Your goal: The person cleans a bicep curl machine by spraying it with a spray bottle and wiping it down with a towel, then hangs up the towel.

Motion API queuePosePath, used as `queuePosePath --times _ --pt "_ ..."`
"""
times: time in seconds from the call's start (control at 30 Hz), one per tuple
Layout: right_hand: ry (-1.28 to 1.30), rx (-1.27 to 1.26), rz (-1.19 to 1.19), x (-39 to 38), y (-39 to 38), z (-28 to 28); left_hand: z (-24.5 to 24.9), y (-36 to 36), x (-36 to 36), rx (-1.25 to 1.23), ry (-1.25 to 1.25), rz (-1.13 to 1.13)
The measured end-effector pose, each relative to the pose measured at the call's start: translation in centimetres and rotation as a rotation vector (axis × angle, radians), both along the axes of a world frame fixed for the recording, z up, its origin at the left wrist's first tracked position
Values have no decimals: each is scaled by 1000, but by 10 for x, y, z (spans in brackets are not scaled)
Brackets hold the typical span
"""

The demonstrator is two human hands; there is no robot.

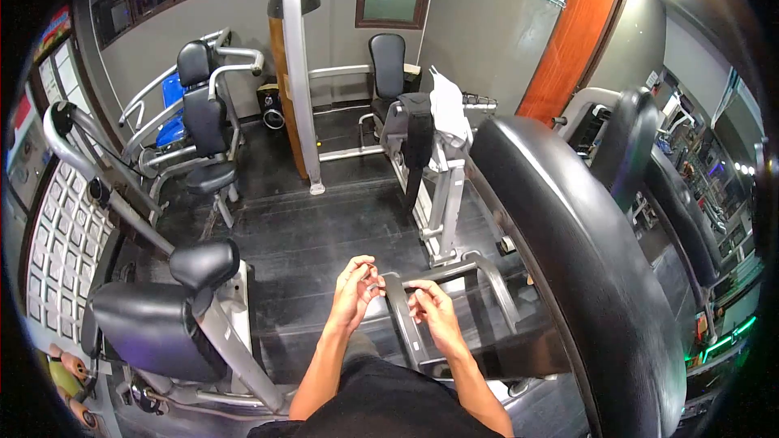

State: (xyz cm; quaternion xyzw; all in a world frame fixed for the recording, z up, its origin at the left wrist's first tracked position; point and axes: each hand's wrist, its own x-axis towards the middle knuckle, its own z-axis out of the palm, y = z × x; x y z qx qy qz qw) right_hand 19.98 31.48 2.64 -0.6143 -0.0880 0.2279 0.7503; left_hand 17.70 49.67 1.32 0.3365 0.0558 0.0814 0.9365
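Note:
My left hand [355, 295] is raised in front of my body, palm turned inward and fingers curled in toward the thumb. Close by on the right, my right hand [434, 313] has its fingers bent, with thumb and fingertips near each other. A small gap separates the two hands. Whatever the fingertips pinch, if anything, is too small to make out. Beneath and behind the hands runs a grey metal machine frame [403, 320]; neither hand plainly touches it.
A long black padded bench [584, 251] rises close on my right. At left stands a machine with a black seat pad [154, 328]. Farther off are a seated press machine [207, 122], a tall post [296, 73], and a white towel [448, 105] draped over a machine. An orange door [568, 40] is behind.

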Motion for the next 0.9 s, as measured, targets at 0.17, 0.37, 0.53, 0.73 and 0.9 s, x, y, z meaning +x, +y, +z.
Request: queuePosePath --times 0.17,0.37,0.53,0.73,0.9 --pt "50 66 28 71 72 -3 -10 63 66 56 102 -40" --pt "67 84 -21 152 127 -9 -15 124 144 87 123 -79" --pt "41 37 -175 218 139 -8 -14 146 207 87 127 -87" --pt "29 80 -262 288 151 -8 -11 163 285 108 22 -40" --pt "-46 13 -339 352 154 -10 -19 170 371 86 26 -97"
